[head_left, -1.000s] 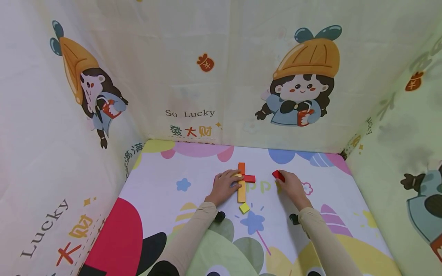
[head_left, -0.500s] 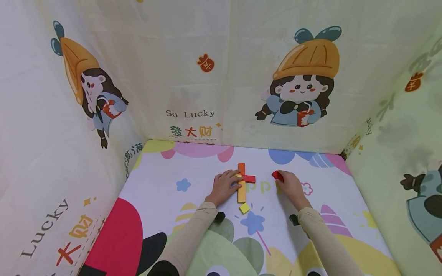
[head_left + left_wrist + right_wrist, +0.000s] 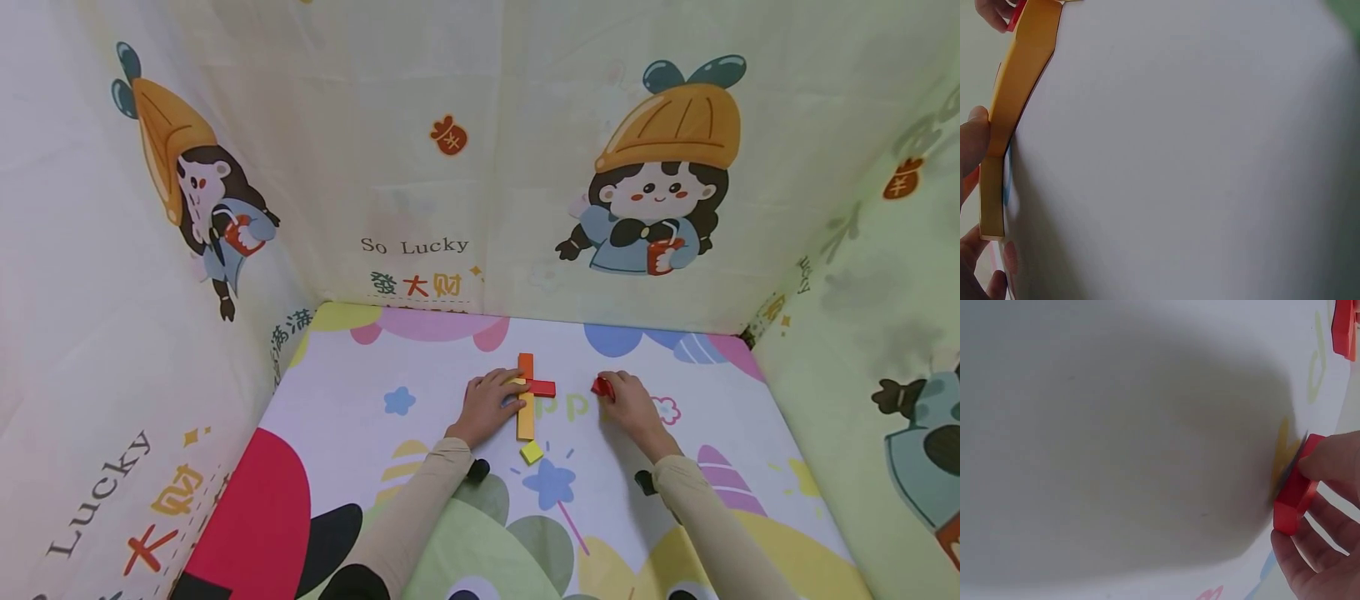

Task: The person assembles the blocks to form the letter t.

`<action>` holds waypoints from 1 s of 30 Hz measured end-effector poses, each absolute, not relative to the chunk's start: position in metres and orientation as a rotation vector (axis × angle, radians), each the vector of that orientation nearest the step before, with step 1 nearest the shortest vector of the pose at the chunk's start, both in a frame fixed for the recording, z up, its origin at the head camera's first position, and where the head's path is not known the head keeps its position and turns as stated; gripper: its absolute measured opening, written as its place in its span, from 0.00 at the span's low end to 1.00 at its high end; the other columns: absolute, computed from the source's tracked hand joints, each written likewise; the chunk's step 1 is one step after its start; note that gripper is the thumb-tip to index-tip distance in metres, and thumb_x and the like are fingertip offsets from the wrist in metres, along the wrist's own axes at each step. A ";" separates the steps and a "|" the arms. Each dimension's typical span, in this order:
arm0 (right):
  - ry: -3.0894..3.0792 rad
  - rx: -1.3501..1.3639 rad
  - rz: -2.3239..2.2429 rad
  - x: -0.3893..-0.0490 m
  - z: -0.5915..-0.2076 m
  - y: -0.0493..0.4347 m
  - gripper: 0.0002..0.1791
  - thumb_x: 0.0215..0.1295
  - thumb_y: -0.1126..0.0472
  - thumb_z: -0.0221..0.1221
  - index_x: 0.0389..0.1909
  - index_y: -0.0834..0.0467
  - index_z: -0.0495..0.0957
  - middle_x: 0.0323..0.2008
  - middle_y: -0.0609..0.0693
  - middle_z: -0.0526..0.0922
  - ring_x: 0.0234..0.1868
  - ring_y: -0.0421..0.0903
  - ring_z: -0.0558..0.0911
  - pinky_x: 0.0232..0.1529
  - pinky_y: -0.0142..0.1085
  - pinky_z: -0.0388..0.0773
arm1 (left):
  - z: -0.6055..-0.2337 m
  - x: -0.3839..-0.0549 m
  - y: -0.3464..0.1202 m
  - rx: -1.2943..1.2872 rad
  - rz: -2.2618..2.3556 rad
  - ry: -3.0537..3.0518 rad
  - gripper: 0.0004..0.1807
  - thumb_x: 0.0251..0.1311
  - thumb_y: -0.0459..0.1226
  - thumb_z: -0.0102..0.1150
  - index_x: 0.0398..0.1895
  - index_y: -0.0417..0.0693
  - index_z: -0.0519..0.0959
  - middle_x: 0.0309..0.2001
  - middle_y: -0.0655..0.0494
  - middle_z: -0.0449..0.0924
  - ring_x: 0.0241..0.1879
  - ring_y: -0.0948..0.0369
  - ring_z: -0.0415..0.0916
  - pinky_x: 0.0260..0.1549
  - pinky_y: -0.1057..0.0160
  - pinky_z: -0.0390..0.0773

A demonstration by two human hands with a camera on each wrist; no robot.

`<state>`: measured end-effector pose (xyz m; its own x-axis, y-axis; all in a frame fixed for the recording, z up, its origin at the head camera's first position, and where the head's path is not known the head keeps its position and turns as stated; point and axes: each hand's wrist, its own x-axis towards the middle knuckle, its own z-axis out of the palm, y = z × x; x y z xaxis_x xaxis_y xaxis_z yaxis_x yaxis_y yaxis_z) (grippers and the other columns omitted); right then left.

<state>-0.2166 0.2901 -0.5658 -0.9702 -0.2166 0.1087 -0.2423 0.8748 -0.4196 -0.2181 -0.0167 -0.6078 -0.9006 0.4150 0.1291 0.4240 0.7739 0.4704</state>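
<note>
Right of the block arrangement, my right hand (image 3: 632, 407) pinches a red block (image 3: 1296, 484) between thumb and fingers, close over the white mat. My left hand (image 3: 487, 404) lies at the left side of the arrangement, thumb and fingers either side of a short yellow block (image 3: 991, 197). A long yellow block (image 3: 525, 417) runs toward me from the middle, with an orange block (image 3: 525, 365) at the far end. Another red block (image 3: 542, 388) sticks out to the right. My left fingers partly cover the middle of the arrangement.
A small yellow cube (image 3: 532, 452) lies turned at an angle near the long block's front end. The printed mat (image 3: 450, 342) spreads beneath everything. Pale cloth walls (image 3: 510, 167) with cartoon prints enclose the back and both sides.
The red block in my right hand has turned a little in the fingers. My left hand and the arranged blocks stay where they were.
</note>
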 end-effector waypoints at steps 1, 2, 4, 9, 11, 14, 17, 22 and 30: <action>-2.973 0.378 0.675 -0.215 -0.566 0.291 0.25 0.61 0.72 0.64 0.61 0.69 0.77 0.54 0.70 0.82 0.53 0.68 0.80 0.58 0.61 0.79 | -0.607 -0.218 -0.017 -0.696 -0.793 -2.946 0.23 0.74 0.56 0.56 0.69 0.71 0.78 0.77 0.67 0.67 0.78 0.57 0.62 0.69 0.43 0.65; -2.964 0.386 0.672 -0.214 -0.567 0.291 0.24 0.61 0.72 0.63 0.60 0.68 0.78 0.53 0.69 0.82 0.52 0.68 0.80 0.57 0.61 0.79 | -0.606 -0.218 -0.017 -0.695 -0.798 -2.951 0.23 0.74 0.56 0.56 0.69 0.71 0.78 0.78 0.67 0.67 0.78 0.57 0.62 0.69 0.43 0.65; -2.949 0.405 0.660 -0.211 -0.568 0.292 0.23 0.60 0.73 0.62 0.58 0.67 0.78 0.52 0.69 0.82 0.50 0.67 0.80 0.55 0.61 0.79 | -0.605 -0.217 -0.017 -0.695 -0.806 -2.956 0.23 0.74 0.56 0.56 0.69 0.70 0.78 0.78 0.66 0.67 0.78 0.57 0.62 0.69 0.43 0.65; -2.933 0.444 0.629 -0.203 -0.569 0.290 0.22 0.57 0.73 0.61 0.55 0.65 0.78 0.48 0.66 0.82 0.46 0.65 0.80 0.51 0.59 0.80 | -0.603 -0.216 -0.017 -0.698 -0.797 -2.957 0.23 0.74 0.56 0.56 0.70 0.70 0.78 0.78 0.66 0.67 0.78 0.57 0.62 0.69 0.43 0.65; -2.932 0.452 0.626 -0.199 -0.568 0.288 0.22 0.57 0.72 0.62 0.55 0.65 0.78 0.48 0.66 0.82 0.46 0.65 0.80 0.50 0.58 0.80 | -0.603 -0.216 -0.017 -0.698 -0.794 -2.954 0.23 0.74 0.56 0.56 0.69 0.70 0.78 0.78 0.66 0.67 0.78 0.57 0.62 0.69 0.43 0.65; -2.938 0.454 0.624 -0.194 -0.565 0.285 0.22 0.58 0.71 0.63 0.55 0.64 0.78 0.49 0.65 0.82 0.47 0.63 0.80 0.50 0.58 0.81 | -0.603 -0.216 -0.017 -0.696 -0.794 -2.953 0.23 0.74 0.56 0.56 0.69 0.70 0.78 0.78 0.66 0.67 0.78 0.57 0.62 0.69 0.43 0.65; -2.941 0.455 0.630 -0.188 -0.563 0.281 0.22 0.58 0.71 0.64 0.55 0.63 0.78 0.49 0.64 0.82 0.48 0.63 0.79 0.51 0.58 0.81 | -0.602 -0.216 -0.016 -0.693 -0.795 -2.955 0.23 0.74 0.55 0.57 0.69 0.70 0.78 0.78 0.66 0.68 0.78 0.57 0.62 0.69 0.42 0.65; -2.910 0.492 0.664 -0.180 -0.562 0.277 0.22 0.56 0.72 0.63 0.54 0.62 0.79 0.47 0.62 0.82 0.46 0.61 0.79 0.50 0.56 0.80 | -0.599 -0.215 -0.016 -0.691 -0.788 -2.959 0.22 0.74 0.55 0.57 0.69 0.70 0.78 0.77 0.66 0.68 0.78 0.57 0.62 0.69 0.42 0.64; -2.889 0.535 0.730 -0.165 -0.565 0.265 0.23 0.53 0.73 0.64 0.53 0.60 0.79 0.48 0.58 0.83 0.48 0.59 0.80 0.51 0.54 0.81 | -0.595 -0.214 -0.016 -0.698 -0.804 -2.962 0.23 0.75 0.54 0.57 0.70 0.68 0.78 0.77 0.64 0.68 0.78 0.57 0.62 0.70 0.41 0.64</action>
